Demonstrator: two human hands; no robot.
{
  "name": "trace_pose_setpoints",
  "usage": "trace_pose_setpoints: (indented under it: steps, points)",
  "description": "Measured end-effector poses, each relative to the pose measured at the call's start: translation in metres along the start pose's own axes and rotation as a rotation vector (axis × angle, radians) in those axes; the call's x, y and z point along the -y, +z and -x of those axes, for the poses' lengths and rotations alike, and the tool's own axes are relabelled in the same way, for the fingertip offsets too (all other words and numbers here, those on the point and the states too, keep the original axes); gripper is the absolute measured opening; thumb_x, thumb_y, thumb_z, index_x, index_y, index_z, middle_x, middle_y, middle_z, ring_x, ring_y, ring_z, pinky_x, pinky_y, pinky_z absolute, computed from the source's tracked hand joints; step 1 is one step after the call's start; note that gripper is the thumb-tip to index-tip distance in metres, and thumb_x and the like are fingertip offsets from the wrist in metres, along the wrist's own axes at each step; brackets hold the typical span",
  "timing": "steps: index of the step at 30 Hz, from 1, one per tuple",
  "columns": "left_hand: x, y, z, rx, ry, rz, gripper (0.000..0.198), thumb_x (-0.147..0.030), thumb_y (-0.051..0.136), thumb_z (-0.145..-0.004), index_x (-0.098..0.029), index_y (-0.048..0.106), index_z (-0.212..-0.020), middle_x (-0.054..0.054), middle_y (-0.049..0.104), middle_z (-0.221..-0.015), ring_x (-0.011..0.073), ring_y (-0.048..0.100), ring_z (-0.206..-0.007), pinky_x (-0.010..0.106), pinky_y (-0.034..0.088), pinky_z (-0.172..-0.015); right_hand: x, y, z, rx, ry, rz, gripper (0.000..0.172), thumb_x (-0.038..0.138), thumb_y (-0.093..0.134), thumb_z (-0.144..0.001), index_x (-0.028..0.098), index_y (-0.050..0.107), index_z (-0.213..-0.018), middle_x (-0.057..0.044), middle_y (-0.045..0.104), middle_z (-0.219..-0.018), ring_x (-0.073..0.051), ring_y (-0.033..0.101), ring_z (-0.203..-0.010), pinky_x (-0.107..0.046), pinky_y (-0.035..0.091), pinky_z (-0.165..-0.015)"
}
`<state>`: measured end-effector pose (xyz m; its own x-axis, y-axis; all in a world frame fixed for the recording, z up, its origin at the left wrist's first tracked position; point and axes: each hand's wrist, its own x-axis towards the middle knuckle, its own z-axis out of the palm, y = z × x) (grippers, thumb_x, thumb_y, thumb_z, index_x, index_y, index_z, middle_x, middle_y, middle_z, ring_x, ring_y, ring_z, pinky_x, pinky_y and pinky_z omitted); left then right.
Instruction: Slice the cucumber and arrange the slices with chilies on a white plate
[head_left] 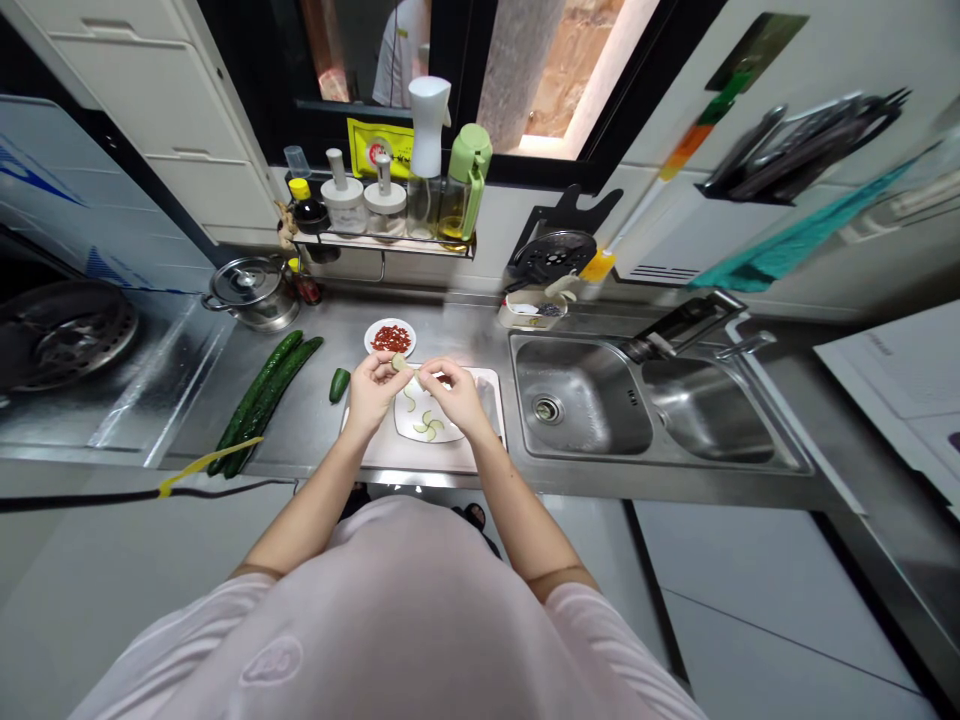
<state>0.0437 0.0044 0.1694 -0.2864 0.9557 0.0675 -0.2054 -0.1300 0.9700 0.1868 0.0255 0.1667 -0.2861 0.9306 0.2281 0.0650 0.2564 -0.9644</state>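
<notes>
Above a white plate (pixel 450 436), my left hand (pixel 371 396) pinches a thin pale-green cucumber slice (pixel 400 362). My right hand (pixel 456 398) meets it fingertip to fingertip, its thumb and finger closed at the slice's right end; the exact contact is too small to see clearly. Curved cucumber slices (pixel 429 427) lie on the plate in a pinwheel shape, with others curving near my left fingers. Under the plate is a pale pink cutting board (pixel 420 460). A cut cucumber piece (pixel 340 385) sits left of the board. Behind my hands stands a small white dish of red bits (pixel 391 338).
Two long cucumbers (pixel 266 400) lie on the steel counter at left, near a lidded pot (pixel 253 290). A double sink (pixel 585 395) is to the right. Bottles stand on a wall rack (pixel 390 243). A black cable (pixel 90 500) with a yellow tie crosses at lower left.
</notes>
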Motion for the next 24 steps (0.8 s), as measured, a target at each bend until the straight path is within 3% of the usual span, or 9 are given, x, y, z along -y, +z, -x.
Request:
trace_pose_setpoints:
  steps: [6, 11, 17, 24]
  points:
    - [0.006, -0.003, -0.001, 0.003, -0.031, 0.004, 0.028, -0.031, 0.073, -0.062, -0.016, 0.059, -0.081, -0.001, 0.061, -0.072, 0.0080, 0.057, -0.064, 0.018, 0.043, -0.056, -0.005, 0.002, -0.004, -0.031, 0.090, -0.073, 0.024, 0.042, 0.059, -0.076, 0.018, 0.059, -0.077, 0.000, 0.060, -0.076, -0.012, 0.054, -0.071, -0.025, 0.043, -0.066]
    - [0.024, -0.014, -0.006, 0.002, -0.076, -0.073, 0.028, -0.033, 0.072, -0.062, -0.015, 0.061, -0.081, -0.001, 0.059, -0.070, 0.0060, 0.052, -0.059, 0.016, 0.038, -0.051, -0.034, -0.001, -0.013, 0.040, 0.153, -0.061, 0.026, 0.042, 0.058, -0.075, 0.016, 0.058, -0.078, 0.001, 0.058, -0.069, -0.011, 0.053, -0.063, -0.023, 0.043, -0.061]
    - [0.066, -0.032, -0.013, 0.019, -0.153, -0.216, 0.031, -0.032, 0.070, -0.061, -0.015, 0.059, -0.085, -0.005, 0.054, -0.057, 0.0059, 0.049, -0.052, 0.016, 0.037, -0.052, -0.078, -0.003, -0.021, 0.164, 0.158, 0.283, 0.017, 0.029, 0.051, -0.078, 0.016, 0.062, -0.080, 0.001, 0.061, -0.071, -0.010, 0.053, -0.064, -0.021, 0.040, -0.064]
    - [0.123, -0.055, -0.025, 0.013, -0.243, -0.591, 0.020, -0.033, 0.061, -0.063, -0.015, 0.063, -0.073, 0.003, 0.065, -0.072, 0.0119, 0.058, -0.065, 0.022, 0.043, -0.066, -0.103, 0.005, -0.023, 0.265, 0.216, 0.698, 0.016, 0.020, 0.050, -0.081, 0.017, 0.064, -0.088, -0.003, 0.067, -0.082, -0.013, 0.057, -0.075, -0.021, 0.037, -0.070]
